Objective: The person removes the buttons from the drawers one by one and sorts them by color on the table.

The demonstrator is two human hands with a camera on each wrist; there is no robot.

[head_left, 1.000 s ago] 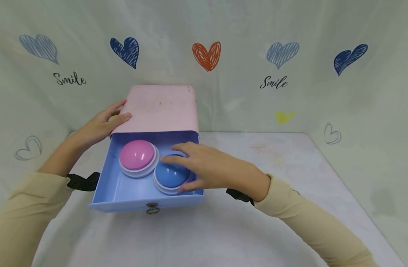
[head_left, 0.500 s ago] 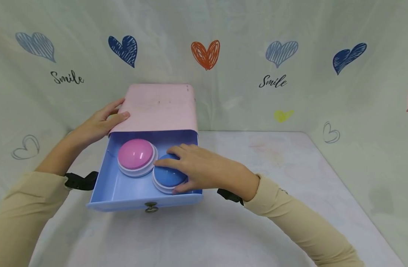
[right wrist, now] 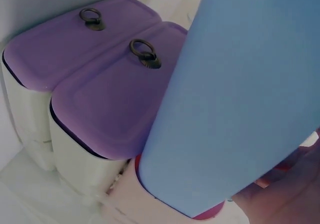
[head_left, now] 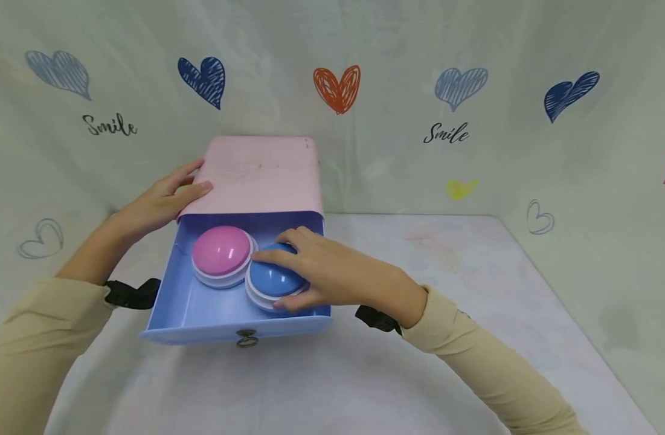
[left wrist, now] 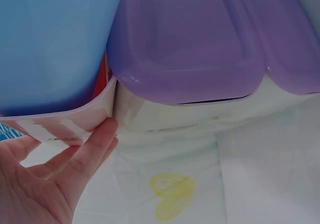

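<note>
The right hand (head_left: 329, 266) pinches the blue button (head_left: 273, 279), perhaps touching the pink button (head_left: 221, 251), inside the drawer (head_left: 196, 334); the left hand (head_left: 160, 202), spread, touches the box (head_left: 261, 175).

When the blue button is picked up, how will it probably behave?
The blue button looks glossy, so it may slip under the right hand. Its white rim looks stiff and probably gives an edge to grip. Low and broad, it seems unlikely to tip.

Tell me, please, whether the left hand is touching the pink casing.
Touching. The head view shows the left hand with its thumb laid over the left edge of the pink casing, no gap visible.
</note>
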